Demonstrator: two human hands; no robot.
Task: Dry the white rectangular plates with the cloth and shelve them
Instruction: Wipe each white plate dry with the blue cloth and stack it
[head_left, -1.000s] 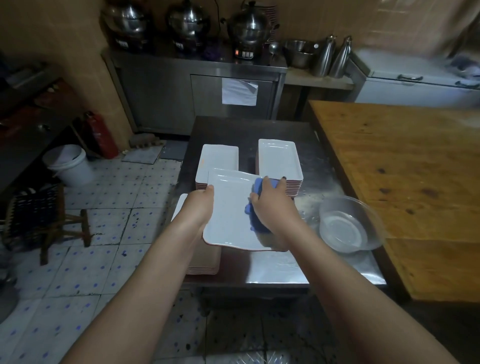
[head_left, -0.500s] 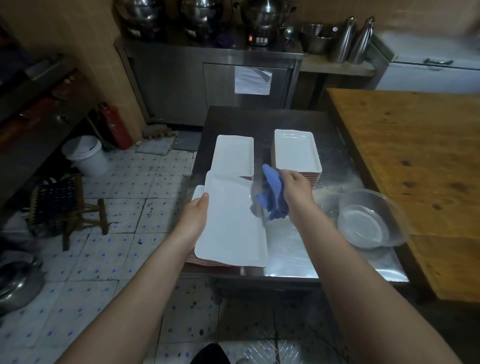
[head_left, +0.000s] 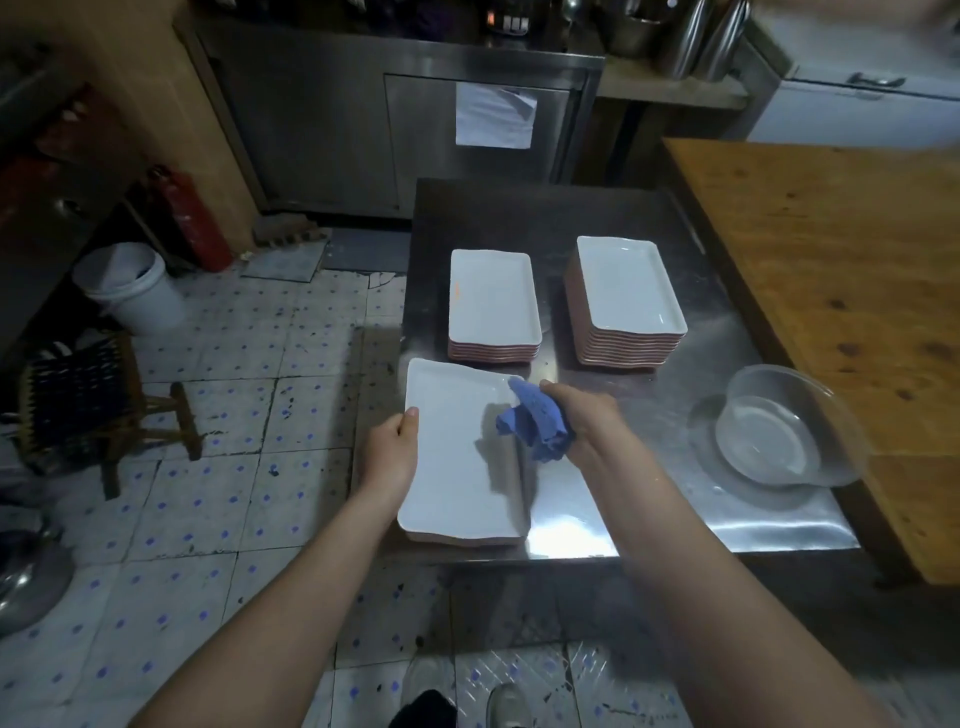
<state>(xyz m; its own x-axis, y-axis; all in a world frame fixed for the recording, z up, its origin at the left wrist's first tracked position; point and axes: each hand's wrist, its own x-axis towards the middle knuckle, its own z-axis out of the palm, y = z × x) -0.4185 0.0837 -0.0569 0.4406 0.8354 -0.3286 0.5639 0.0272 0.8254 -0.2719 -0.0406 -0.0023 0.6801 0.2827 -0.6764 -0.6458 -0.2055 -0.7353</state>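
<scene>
A white rectangular plate (head_left: 454, 457) lies at the front left corner of a stainless steel worktop (head_left: 649, 493), its long side running away from the person. A second ago it sat skewed, with the cloth pressed against its right edge. Now the left hand (head_left: 392, 452) pinches the left rim, thumb on top. The right hand (head_left: 589, 423) is curled round a bunched blue cloth (head_left: 535, 426), which hangs over the plate's right side and casts a shadow on it. Whether the cloth touches the plate is unclear.

The left fingers are hidden under the plate, and the cloth covers the right fingers. Only a pinkish edge shows beneath the plate's near rim, so what it rests on cannot be told. Two stacks of white plates (head_left: 628, 291) stand behind it.
</scene>
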